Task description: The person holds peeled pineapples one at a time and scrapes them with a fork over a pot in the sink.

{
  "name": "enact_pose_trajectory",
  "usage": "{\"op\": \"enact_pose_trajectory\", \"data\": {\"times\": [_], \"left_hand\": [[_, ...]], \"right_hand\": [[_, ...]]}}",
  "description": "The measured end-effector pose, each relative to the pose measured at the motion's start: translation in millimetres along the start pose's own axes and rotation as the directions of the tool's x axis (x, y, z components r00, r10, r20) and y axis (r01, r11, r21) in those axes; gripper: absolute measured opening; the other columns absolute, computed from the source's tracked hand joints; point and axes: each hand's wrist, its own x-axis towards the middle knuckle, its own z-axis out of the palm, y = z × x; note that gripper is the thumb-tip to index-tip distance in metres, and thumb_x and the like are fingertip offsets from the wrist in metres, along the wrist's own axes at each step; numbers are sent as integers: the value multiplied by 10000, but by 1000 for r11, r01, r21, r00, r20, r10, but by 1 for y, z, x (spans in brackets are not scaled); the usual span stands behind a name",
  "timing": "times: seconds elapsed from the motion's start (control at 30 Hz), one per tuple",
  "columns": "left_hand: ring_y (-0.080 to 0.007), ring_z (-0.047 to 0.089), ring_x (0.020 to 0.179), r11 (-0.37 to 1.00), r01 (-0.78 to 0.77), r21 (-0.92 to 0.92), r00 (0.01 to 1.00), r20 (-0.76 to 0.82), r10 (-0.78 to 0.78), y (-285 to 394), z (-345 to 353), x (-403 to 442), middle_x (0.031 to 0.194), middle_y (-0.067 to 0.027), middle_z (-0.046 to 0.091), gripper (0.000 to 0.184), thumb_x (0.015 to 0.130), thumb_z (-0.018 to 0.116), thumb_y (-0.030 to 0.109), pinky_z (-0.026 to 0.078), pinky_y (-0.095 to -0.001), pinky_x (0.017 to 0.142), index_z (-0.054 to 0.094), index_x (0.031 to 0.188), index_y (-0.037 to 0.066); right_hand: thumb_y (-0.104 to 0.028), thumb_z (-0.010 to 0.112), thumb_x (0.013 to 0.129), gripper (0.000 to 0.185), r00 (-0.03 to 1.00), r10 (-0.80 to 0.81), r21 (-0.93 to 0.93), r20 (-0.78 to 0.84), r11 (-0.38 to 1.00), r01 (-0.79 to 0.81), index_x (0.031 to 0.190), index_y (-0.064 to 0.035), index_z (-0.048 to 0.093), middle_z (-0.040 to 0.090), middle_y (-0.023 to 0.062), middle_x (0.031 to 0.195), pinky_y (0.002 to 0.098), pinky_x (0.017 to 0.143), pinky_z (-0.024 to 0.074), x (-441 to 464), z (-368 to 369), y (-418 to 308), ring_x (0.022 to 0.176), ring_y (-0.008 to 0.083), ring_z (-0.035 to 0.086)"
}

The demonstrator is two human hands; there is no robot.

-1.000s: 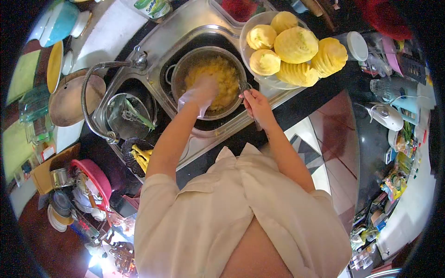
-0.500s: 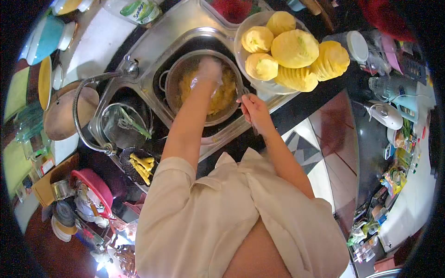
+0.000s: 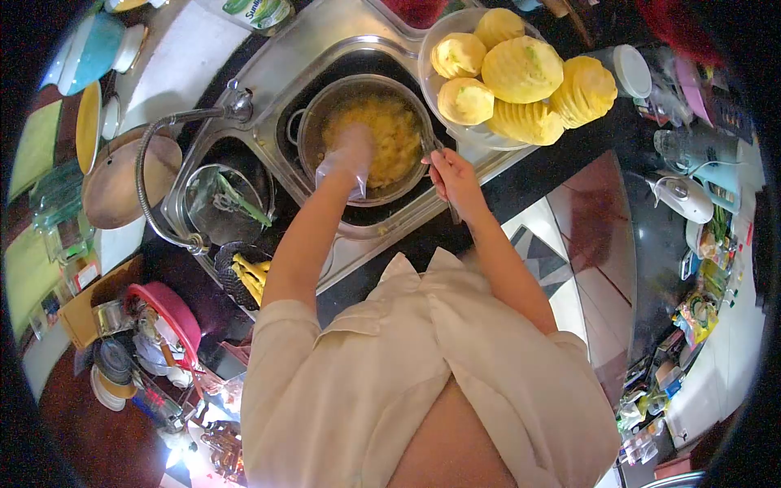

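My left hand point(image 3: 353, 150), in a clear plastic glove, reaches into a metal pot point(image 3: 305, 159) set in the sink basin. It touches chopped or mashed yellow food point(image 3: 394, 142) in the pot; its fingers are blurred and partly sunk in, so their shape is unclear. At the pot's right rim, my right hand point(image 3: 452, 179) is closed round a thin metal handle point(image 3: 455, 213). Whether that handle belongs to the pot cannot be made out. Right behind this hand, a clear bowl point(image 3: 431, 77) holds several peeled pineapples point(image 3: 522, 71) with grooved sides.
A flexible faucet point(image 3: 142, 175) arches over the smaller basin, where a clear bowl point(image 3: 195, 199) lies. Yellow strips point(image 3: 250, 276) fill a dark dish point(image 3: 228, 264) at the left. A round wooden board point(image 3: 130, 183) and a dish soap bottle point(image 3: 259, 11) are beyond the sink.
My left hand has moved from the pot's far side toward its near left, baring more yellow food. My right hand stays on the handle. The view has shifted slightly.
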Motion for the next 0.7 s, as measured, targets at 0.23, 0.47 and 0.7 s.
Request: {"op": "enact_pose_trajectory", "data": {"times": [0.23,0.47,0.7], "left_hand": [[-339,636,899,953,153,-260,967,240,-90,-1,-10,12,987,-191,644,230,789,508,129,510,-422,776,667,933,44],[-334,603,1006,953,186,-237,895,441,-65,20,-66,17,1047,-186,630,283,787,504,156,484,-409,855,667,993,51],[-322,591,1039,957,219,-189,872,478,-105,18,-44,25,1079,-180,620,284,796,511,180,482,-405,858,671,986,42]], "right_hand": [[-315,488,945,273,1000,-26,8,-12,1000,26,900,-62,580,423,-40,567,198,364,269,0,0,2,413,42,353],[-324,496,939,268,997,-68,-37,-32,997,67,891,-73,577,424,-42,570,202,385,285,4,0,8,426,44,355],[-310,496,939,262,998,-55,-11,-37,998,55,859,-75,579,424,-44,557,209,391,277,0,2,3,432,50,359]]}}
